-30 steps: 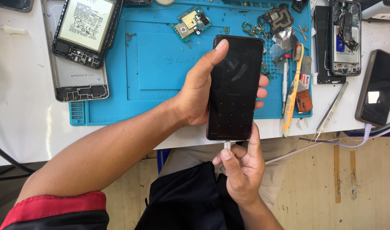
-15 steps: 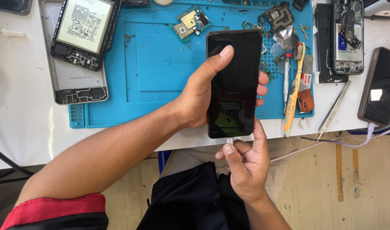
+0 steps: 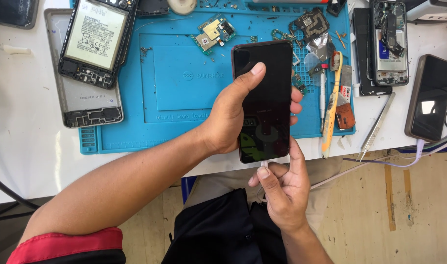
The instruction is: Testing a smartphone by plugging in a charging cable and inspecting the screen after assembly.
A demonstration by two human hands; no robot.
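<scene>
White worktable (image 3: 23,146) under me, wide and pale, its near edge crossing my lap, and worn tan flooring (image 3: 419,215) beyond it on the right. On the table sits the blue repair mat (image 3: 184,83), ridged and scattered with tiny screws. Top left of the mat, an opened phone body (image 3: 95,41) shows its battery, a pale rectangle with a white label of small dark print. A silver back shell (image 3: 86,110) lies half under it. Right side: another stripped phone (image 3: 388,41), cut off at the top, and a dark phone (image 3: 429,98) with a lit patch on its glass. A yellow-handled brush (image 3: 331,105) lies beside an orange-brown pad (image 3: 345,116), then tweezers (image 3: 377,127), then a small green circuit board (image 3: 213,33).

My left hand (image 3: 228,120) is wrapped round the black phone (image 3: 265,100), thumb across its dark screen, held above the mat's front edge. My right hand (image 3: 282,188) pinches the white cable plug (image 3: 264,164) at the phone's bottom port; the plug is mostly hidden by my fingertips.
</scene>
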